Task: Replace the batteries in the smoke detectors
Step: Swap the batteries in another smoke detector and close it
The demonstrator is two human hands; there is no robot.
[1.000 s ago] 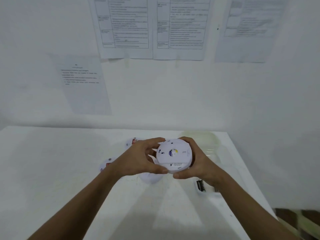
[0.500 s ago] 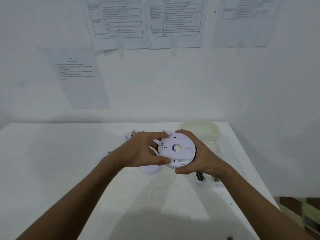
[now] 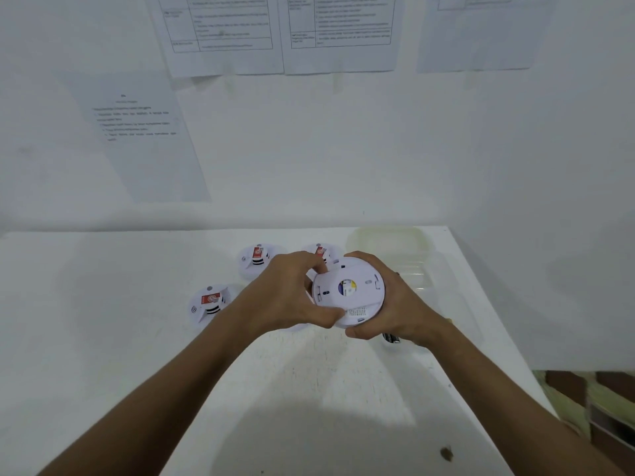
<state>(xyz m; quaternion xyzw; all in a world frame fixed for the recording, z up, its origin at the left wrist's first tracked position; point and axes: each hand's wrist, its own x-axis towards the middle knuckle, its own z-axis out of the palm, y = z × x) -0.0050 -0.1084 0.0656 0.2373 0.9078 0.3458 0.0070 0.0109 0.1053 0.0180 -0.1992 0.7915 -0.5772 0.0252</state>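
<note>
Hands meet over the middle of the white tabletop (image 3: 103,338), both grasping one round white smoke detector (image 3: 348,292) held just above the surface with its back plate facing the camera. The left hand (image 3: 285,297) curls round the detector's left rim, thumb at the lower edge; the right hand (image 3: 400,304) wraps the right rim with fingers behind it and thumb underneath. A small round sticker (image 3: 347,287) in blue, yellow and white sits at the plate's centre, and a block of fine print lies near the lower rim; neither can be read.

Three more detectors lie face up on the tabletop: one at the far left (image 3: 210,304), one behind it (image 3: 256,259), and one partly hidden behind the hands (image 3: 321,250). Each bears a red label with a white mark, too small to read.

A clear plastic container (image 3: 388,240) stands by the far right corner, and dark batteries (image 3: 391,337) show under the right wrist.

Printed sheets (image 3: 223,32) hang on the wall, their text blurred. The tabletop's right edge runs close beside the right forearm, while open surface spreads wide to the left and toward the near edge.
</note>
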